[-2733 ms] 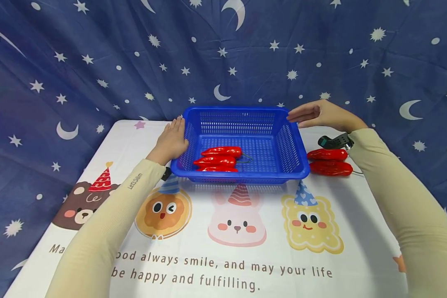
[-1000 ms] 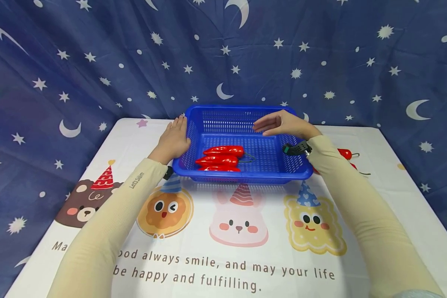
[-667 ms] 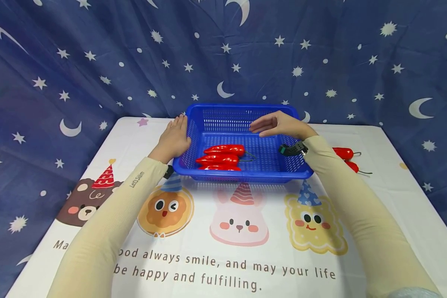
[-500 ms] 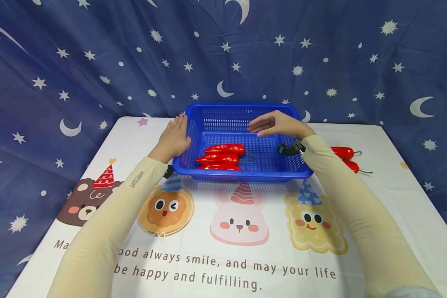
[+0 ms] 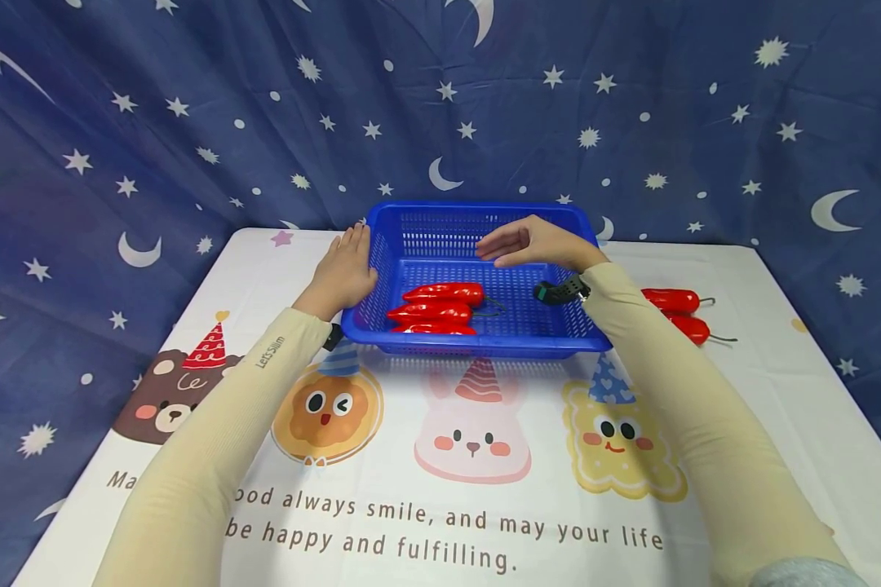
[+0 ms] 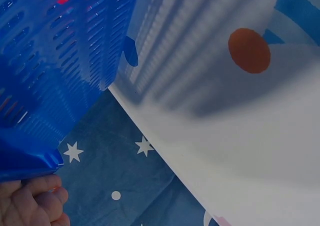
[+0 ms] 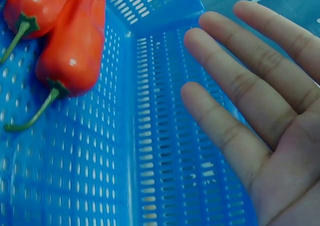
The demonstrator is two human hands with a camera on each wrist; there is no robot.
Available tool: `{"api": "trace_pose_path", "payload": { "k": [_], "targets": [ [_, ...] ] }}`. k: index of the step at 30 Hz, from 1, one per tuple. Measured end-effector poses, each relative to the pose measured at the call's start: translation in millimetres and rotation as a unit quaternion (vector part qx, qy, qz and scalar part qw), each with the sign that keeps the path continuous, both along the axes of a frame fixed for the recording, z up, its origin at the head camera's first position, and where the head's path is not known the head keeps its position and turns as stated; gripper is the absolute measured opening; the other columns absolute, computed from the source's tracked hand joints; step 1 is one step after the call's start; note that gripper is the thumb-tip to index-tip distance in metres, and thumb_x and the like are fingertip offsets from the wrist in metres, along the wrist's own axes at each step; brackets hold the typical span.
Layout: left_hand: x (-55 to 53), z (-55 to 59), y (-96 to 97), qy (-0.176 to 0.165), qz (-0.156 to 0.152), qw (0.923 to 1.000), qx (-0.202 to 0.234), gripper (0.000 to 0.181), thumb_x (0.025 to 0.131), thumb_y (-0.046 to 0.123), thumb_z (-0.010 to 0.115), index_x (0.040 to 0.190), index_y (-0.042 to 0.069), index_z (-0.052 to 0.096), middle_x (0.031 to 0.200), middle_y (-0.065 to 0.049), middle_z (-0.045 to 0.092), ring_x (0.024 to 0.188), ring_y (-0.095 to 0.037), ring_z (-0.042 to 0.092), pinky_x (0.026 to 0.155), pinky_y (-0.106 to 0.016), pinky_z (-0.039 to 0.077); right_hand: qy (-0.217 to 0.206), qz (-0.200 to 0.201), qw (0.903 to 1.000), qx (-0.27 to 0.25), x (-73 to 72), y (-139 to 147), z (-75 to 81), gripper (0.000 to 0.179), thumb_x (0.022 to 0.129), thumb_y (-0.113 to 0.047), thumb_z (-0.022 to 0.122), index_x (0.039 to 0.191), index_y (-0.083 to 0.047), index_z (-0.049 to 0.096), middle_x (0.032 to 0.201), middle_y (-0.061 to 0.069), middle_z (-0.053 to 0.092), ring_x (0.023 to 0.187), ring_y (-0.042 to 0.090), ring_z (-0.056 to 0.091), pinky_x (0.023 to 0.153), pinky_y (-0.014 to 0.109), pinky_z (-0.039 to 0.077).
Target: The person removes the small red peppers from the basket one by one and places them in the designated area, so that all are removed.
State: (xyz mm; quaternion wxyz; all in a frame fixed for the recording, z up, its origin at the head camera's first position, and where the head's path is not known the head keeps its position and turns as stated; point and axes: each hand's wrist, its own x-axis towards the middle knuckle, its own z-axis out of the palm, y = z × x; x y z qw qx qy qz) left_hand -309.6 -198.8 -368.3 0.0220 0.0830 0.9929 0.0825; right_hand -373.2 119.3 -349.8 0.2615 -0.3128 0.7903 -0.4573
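Note:
A blue plastic basket [image 5: 514, 342] with slotted walls stands on the table. On its floor, toward the left front, lie three red chili peppers [image 5: 440, 313] side by side with green stems. My left hand [image 5: 343, 273] rests along the basket's left rim, fingers straight; in the left wrist view its fingers sit right at the rim. Over the right half of the basket hovers my right hand [image 5: 532, 243], holding nothing. The right wrist view shows its fingers [image 7: 240, 81] extended and spread, apart from the peppers [image 7: 72, 61].
To the basket's right, two more red chili peppers [image 5: 683, 314] lie on the table, partly behind my right sleeve [image 5: 653, 342]. A white tablecloth [image 5: 382, 514] with printed cartoons covers the table. A dark blue star-patterned curtain [image 5: 264, 147] hangs behind.
My right hand has come left from the basket's right rim to over its inside, drifting slightly further left lately. My left hand stays on the left rim; the peppers lie as before.

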Motion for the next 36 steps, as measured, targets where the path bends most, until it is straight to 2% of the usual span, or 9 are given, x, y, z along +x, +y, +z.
{"api": "trace_pose_path", "payload": {
  "k": [8,14,21,36],
  "targets": [
    [-0.7,-2.5,-0.4,-0.002,0.001,1.0000,0.003,0.070,0.090,0.019,0.039,0.147,-0.008,0.009,0.156,-0.025,0.011,0.146,-0.037,0.008,0.120,-0.048,0.007,-0.005,0.015,0.9998,-0.009,-1.2,-13.7,-3.0,0.045,0.085,-0.016,0.068,0.127,-0.001,0.058,0.128,0.016,0.061,0.120,0.034,0.056,0.096,0.033,0.050],
    [0.7,-0.6,0.3,0.001,-0.001,1.0000,0.002,0.070,0.090,0.019,0.040,0.147,-0.009,0.010,0.155,-0.026,0.011,0.146,-0.038,0.009,0.120,-0.048,0.009,-0.011,0.017,0.9998,-0.009,-1.4,-22.5,-4.4,0.044,0.084,-0.015,0.069,0.126,-0.002,0.059,0.128,0.017,0.060,0.120,0.035,0.056,0.096,0.035,0.050],
    [0.8,0.2,1.6,-0.001,-0.002,1.0000,0.006,0.071,0.091,0.019,0.041,0.147,-0.009,0.009,0.155,-0.026,0.011,0.146,-0.037,0.009,0.120,-0.047,0.007,-0.016,0.012,0.9998,-0.010,-3.7,-31.7,-12.3,0.042,0.085,-0.007,0.066,0.125,-0.001,0.058,0.130,0.025,0.055,0.121,0.039,0.053,0.098,0.039,0.048],
    [2.2,2.3,0.5,-0.002,0.003,1.0000,0.006,0.071,0.090,0.019,0.041,0.147,-0.008,0.009,0.156,-0.025,0.010,0.146,-0.036,0.008,0.120,-0.047,0.008,-0.002,0.005,0.9973,0.073,-3.9,-41.2,-29.4,0.041,0.083,-0.006,0.068,0.122,0.005,0.059,0.125,0.021,0.060,0.118,0.032,0.058,0.098,0.041,0.048]
  ]
}}
